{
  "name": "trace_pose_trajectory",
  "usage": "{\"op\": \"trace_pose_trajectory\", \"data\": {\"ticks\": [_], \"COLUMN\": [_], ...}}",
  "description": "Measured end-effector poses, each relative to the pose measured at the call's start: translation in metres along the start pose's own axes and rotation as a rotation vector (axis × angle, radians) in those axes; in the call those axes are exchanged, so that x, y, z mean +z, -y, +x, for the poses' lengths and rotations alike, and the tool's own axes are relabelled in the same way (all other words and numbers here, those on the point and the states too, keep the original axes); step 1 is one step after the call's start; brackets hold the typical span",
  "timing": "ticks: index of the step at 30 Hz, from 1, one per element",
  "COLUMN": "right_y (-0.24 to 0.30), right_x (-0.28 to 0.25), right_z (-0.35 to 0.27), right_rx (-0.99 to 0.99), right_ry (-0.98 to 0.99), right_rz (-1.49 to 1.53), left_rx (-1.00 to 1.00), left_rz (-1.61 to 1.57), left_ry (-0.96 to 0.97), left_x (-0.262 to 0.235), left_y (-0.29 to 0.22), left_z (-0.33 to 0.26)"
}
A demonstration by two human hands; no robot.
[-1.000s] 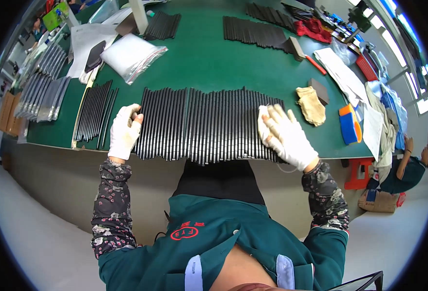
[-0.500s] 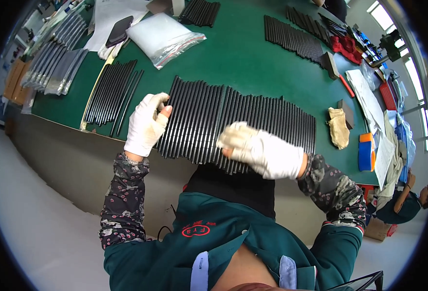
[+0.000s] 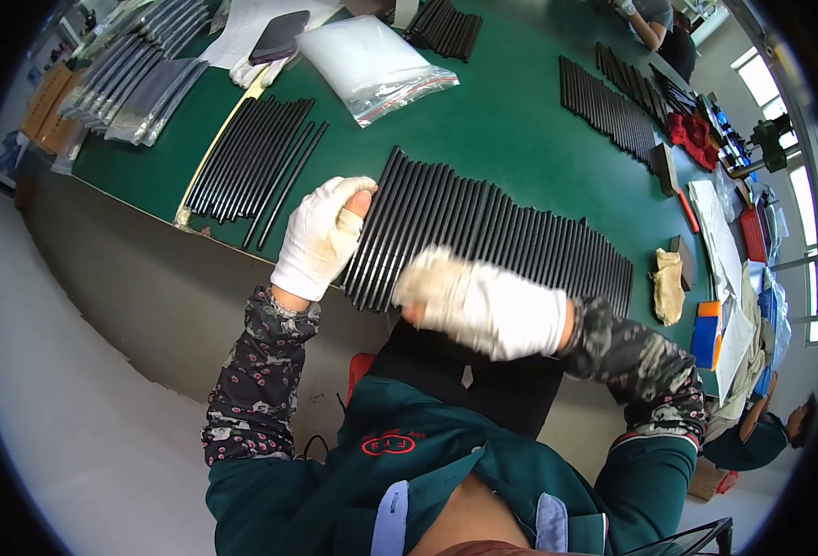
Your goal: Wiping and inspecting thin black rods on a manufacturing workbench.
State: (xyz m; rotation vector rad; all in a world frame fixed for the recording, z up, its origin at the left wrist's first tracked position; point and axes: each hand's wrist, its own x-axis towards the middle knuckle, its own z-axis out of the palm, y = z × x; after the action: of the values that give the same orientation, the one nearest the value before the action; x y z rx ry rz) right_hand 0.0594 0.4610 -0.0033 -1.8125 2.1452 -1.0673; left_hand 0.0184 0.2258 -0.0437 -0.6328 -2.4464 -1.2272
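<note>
A long row of thin black rods (image 3: 511,222) lies side by side on the green table in front of me, along its near edge. My left hand (image 3: 324,232), in a white glove with the thumb tip bare, rests against the row's left end, thumb apart from the fingers. Over the near ends of the rods is my right hand (image 3: 483,301), also gloved, slightly blurred, its fingers extended and close together. It hides part of the rods beneath it. Left of my left hand lies a smaller group of black rods (image 3: 251,157), with one rod (image 3: 289,190) apart from them.
Bagged rods (image 3: 150,97), a filled clear plastic bag (image 3: 367,69) and a dark phone (image 3: 279,37) lie at the far left. More rods (image 3: 608,107) lie far right. A tan cloth (image 3: 667,287) and an orange-and-blue tape stack (image 3: 706,335) sit at right. Other people are nearby.
The view has shifted, so the table things appear moved right. My right hand has slid left along the rods, toward my left hand. My left hand stays at the row's left end.
</note>
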Motion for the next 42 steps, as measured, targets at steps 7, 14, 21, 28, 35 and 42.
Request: {"op": "trace_pose_trajectory", "data": {"ticks": [7,14,21,28,35,42], "right_y": [-0.024,-0.048,-0.071,-0.062,-0.038,-0.058], "right_x": [-0.005,-0.021,-0.033,-0.030,-0.012,-0.036], "right_z": [0.018,0.031,0.024,0.038,0.031,-0.003], "right_rx": [0.030,0.010,0.140,0.013,-0.035,0.307], "right_ry": [-0.115,-0.226,-0.271,-0.292,-0.166,-0.323], "right_rz": [-0.113,-0.248,-0.442,-0.342,-0.205,-0.446], "left_rx": [-0.156,-0.129,-0.197,-0.217,-0.246,-0.081], "left_rz": [-0.229,-0.225,-0.337,-0.337,-0.326,-0.094], "left_ry": [0.048,0.052,0.088,0.072,0.085,-0.013], "left_x": [-0.005,-0.008,-0.009,-0.011,-0.011,-0.007], "left_y": [-0.003,-0.009,-0.012,-0.011,-0.009,-0.004], "left_z": [-0.002,0.000,0.003,0.002,0.000,-0.007]}}
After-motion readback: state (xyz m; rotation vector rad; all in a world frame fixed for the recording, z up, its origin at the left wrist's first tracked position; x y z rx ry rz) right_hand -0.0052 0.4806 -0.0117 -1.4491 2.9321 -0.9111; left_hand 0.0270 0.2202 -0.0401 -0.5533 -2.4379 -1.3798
